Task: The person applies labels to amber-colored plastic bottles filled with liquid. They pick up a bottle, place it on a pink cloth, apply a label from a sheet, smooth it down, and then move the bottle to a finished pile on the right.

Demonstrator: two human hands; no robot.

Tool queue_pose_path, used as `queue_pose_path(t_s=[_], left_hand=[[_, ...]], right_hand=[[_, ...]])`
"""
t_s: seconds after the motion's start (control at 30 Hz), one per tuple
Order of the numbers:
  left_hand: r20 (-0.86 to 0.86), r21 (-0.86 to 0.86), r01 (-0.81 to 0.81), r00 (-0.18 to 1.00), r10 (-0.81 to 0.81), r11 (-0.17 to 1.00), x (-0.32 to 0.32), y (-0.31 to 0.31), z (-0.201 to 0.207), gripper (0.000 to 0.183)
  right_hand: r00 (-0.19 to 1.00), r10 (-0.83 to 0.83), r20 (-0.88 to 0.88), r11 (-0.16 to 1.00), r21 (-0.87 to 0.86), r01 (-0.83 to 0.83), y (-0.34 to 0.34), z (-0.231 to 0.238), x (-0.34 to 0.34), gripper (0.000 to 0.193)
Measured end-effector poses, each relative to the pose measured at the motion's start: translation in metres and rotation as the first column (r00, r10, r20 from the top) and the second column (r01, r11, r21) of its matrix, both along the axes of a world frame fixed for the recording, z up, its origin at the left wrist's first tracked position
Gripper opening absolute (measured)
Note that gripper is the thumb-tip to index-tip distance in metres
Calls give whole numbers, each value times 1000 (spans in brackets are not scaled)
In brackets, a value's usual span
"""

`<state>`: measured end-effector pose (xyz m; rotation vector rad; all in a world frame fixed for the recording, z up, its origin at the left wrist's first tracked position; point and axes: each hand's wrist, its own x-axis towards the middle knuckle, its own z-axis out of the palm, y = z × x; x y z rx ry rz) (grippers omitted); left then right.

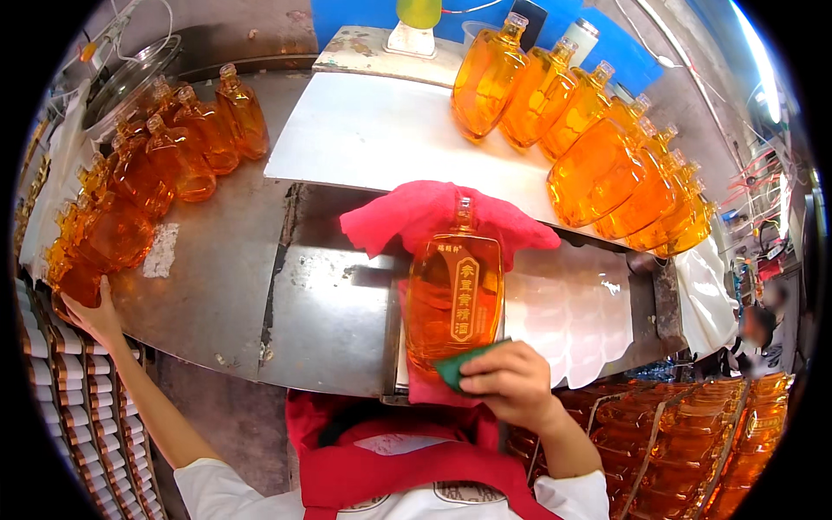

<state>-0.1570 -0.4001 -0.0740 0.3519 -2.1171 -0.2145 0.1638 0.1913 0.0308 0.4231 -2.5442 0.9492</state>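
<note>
A flat orange glass bottle (420, 286) with gold lettering down its front lies on a pink cloth (399, 212), its neck pointing away from me. My right hand (511, 381) pinches a folded green cloth (459, 366) against the bottle's lower end. Far out to the left, my left hand (89, 314) is at the nearest orange bottle (74, 270) of a group on the metal table. Its fingers curl about that bottle's lower part, some of them hidden from sight.
Several orange bottles (178, 160) crowd the left metal table (217, 260). More bottles (598, 173) stand on the white board (364, 130) at the far right. Filled crates (667, 433) are at lower right, and stacked white-and-brown items (87, 407) at lower left.
</note>
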Motion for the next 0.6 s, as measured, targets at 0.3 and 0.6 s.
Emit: queue_pose_path(t_s=[0.3,0.6], left_hand=[[36,405,272,949,-313,873,-33,2,-36,98],[31,390,254,957,-289,885,-32,90,22,96]], right_hand=[[950,-158,268,794,-538,284,51,33,-75,23],[816,-374,440,927,196,319,56,47,-162,20]])
